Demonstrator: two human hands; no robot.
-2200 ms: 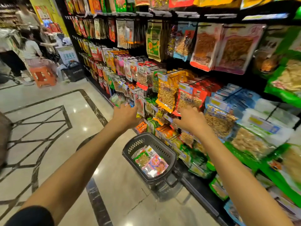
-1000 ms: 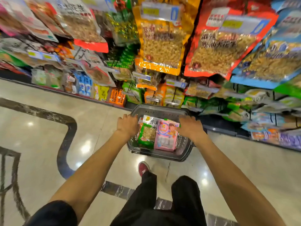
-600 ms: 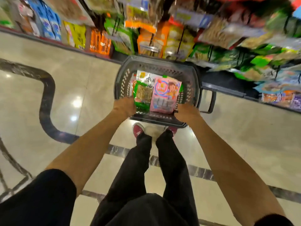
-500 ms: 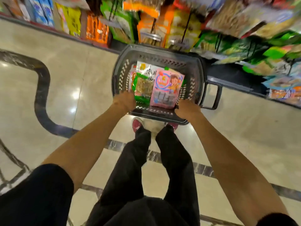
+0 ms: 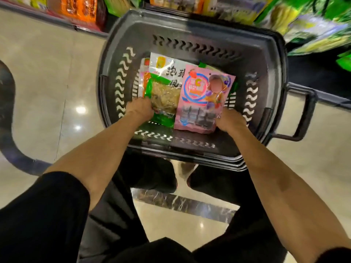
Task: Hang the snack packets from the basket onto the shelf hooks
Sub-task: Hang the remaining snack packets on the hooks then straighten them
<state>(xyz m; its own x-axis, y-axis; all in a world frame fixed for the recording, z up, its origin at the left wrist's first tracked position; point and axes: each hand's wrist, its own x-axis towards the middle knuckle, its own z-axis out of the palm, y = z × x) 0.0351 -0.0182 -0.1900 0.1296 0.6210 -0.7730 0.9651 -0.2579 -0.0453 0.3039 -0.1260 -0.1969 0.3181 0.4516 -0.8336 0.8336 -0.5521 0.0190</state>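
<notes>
Two glossy packets point(image 5: 203, 95), slotted plastic basket point(image 5: 190, 25)

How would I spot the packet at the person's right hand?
Look into the dark basket by the shelves. The pink packet lies topmost on its right side, the right hand gripping its near corner. Unlike the green packet beside it, it is pink with a cartoon figure.

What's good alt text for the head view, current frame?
Seen from above, a person's left hand grips the green packet and the right hand grips the pink packet, both lying in a dark grey basket on the shop floor. A white packet lies under them; blurred snack packets line the top of the frame.
</notes>
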